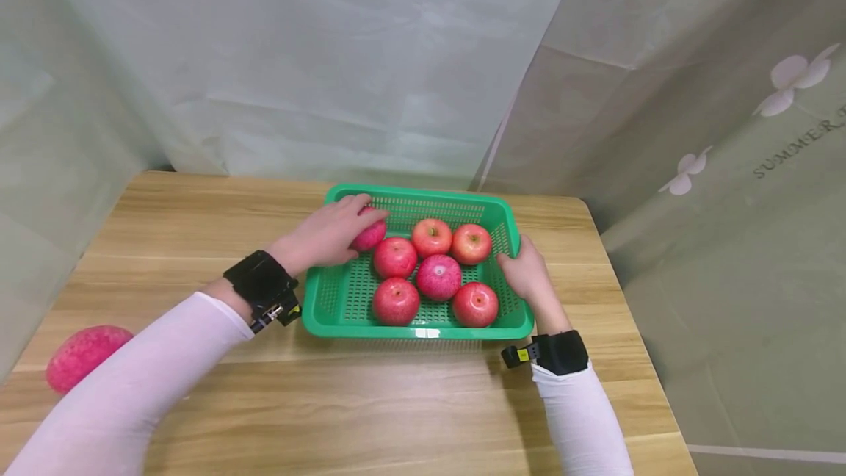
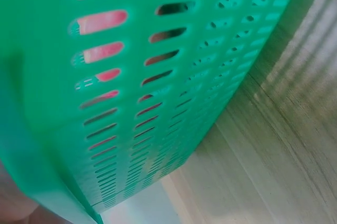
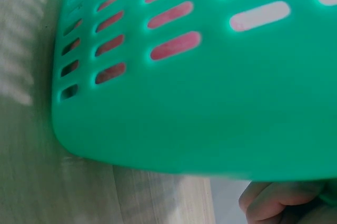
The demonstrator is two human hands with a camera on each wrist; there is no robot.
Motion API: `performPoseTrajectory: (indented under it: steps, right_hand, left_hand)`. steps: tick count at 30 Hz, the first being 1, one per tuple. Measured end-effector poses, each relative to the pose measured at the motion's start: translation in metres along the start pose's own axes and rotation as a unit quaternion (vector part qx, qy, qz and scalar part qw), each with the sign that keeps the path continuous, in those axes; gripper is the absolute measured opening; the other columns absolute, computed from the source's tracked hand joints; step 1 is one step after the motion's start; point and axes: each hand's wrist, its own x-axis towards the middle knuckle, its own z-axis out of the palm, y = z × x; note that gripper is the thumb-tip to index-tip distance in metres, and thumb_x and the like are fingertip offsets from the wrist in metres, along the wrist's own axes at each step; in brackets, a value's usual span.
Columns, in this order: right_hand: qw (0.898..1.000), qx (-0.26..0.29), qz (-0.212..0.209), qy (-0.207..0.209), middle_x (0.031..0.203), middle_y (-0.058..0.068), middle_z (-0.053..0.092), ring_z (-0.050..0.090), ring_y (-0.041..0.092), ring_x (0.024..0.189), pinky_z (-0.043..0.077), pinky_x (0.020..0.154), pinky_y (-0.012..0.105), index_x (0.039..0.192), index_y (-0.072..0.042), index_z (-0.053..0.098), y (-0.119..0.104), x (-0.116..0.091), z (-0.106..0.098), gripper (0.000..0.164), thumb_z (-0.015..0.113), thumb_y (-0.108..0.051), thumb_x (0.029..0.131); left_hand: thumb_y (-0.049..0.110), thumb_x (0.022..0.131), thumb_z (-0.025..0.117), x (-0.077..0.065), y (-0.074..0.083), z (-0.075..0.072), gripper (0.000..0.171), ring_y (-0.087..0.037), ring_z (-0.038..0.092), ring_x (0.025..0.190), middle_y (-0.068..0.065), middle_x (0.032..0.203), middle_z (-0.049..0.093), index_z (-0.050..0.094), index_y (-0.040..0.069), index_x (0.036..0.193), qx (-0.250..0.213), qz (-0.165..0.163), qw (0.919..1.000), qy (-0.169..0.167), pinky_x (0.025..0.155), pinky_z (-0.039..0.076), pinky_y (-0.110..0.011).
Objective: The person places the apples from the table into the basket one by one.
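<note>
A green plastic basket [image 1: 383, 331] with slotted walls holds several red apples [image 1: 395, 302]. My left hand [image 1: 320, 235] reaches over its left rim, and the fingers curl over a deep pink-red apple [image 1: 372, 236] in the far left corner. On the opposite side my right hand [image 1: 529, 272] grips the right rim, thumb inside. The left wrist view is mostly filled by the basket wall [image 2: 42, 77], with red showing through its slots. Fingers [image 3: 279, 200] of the right hand show below the basket wall [image 3: 210, 103] in the right wrist view.
The basket stands on a wood-grain table [image 1: 396, 402]. Another pink-red fruit [image 1: 86, 355] lies at the table's left, partly hidden by my left sleeve. A pale curtain [image 1: 330, 57] hangs behind the table, and a printed one [image 1: 727, 241] hangs at the right.
</note>
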Motion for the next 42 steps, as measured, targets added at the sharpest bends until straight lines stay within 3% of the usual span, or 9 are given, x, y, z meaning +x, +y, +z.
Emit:
performPoseTrajectory:
  steps: [17,31,42]
  right_hand:
    - [1.000,-0.004,0.004,-0.004,0.136,0.029,0.060,0.067,0.045,0.119,0.061,0.088,0.056,0.153,0.002,0.042,-0.002,0.001,0.000,0.052,0.055,-0.021,0.108]
    - [1.000,-0.003,0.005,-0.005,0.138,0.028,0.059,0.067,0.045,0.119,0.061,0.088,0.056,0.155,0.001,0.041,0.001,0.001,0.001,0.055,0.056,-0.022,0.107]
    - [1.000,-0.010,0.002,-0.002,0.141,0.029,0.057,0.062,0.046,0.125,0.058,0.096,0.059,0.153,0.004,0.041,0.000,0.001,-0.001,0.054,0.055,-0.020,0.107]
  left_hand:
    - [0.009,0.083,0.092,-0.002,-0.001,-0.001,0.083,-0.048,0.047,0.140,-0.029,0.157,0.043,0.053,0.009,0.156,-0.011,-0.017,0.9995,-0.023,0.111,0.045,-0.065]
    - [0.010,0.083,0.091,-0.003,0.002,-0.007,0.081,-0.048,0.046,0.143,-0.029,0.159,0.042,0.054,0.010,0.155,-0.011,-0.010,0.9995,-0.027,0.111,0.044,-0.065]
    - [0.011,0.085,0.090,-0.007,0.005,-0.015,0.080,-0.048,0.044,0.145,-0.029,0.161,0.039,0.054,0.010,0.156,-0.022,-0.005,0.9995,-0.021,0.112,0.044,-0.064]
